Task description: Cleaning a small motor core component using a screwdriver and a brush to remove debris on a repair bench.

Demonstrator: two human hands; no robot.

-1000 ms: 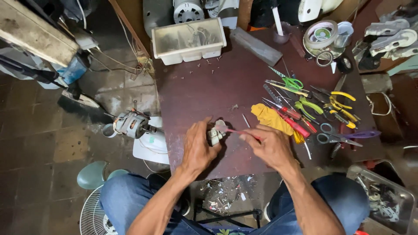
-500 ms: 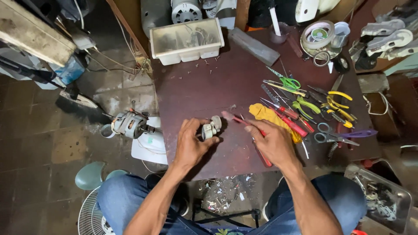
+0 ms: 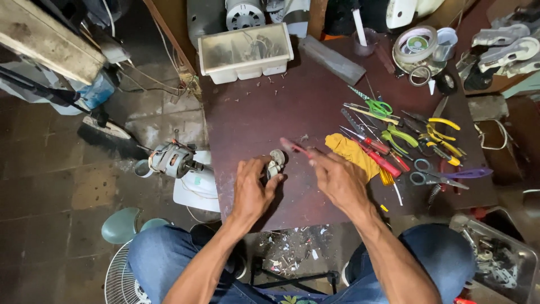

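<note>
We find the left hand point(image 3: 251, 191) grasping a small metal part point(image 3: 275, 164) near the front edge of the table point(image 3: 264, 107); the right hand point(image 3: 337, 180), just beside the part, is clenched on a red-handled screwdriver point(image 3: 296, 148) whose end points toward it. Beyond the part, at the table's far edge, stands a white tray point(image 3: 246, 52); to its right lie a yellow cloth point(image 3: 351, 152), then pliers point(image 3: 402, 138) and scissors point(image 3: 441, 177).

Blue-green label point(image 3: 198, 181) on white fan housing point(image 3: 197, 191) left of table, no screens or signs
</note>
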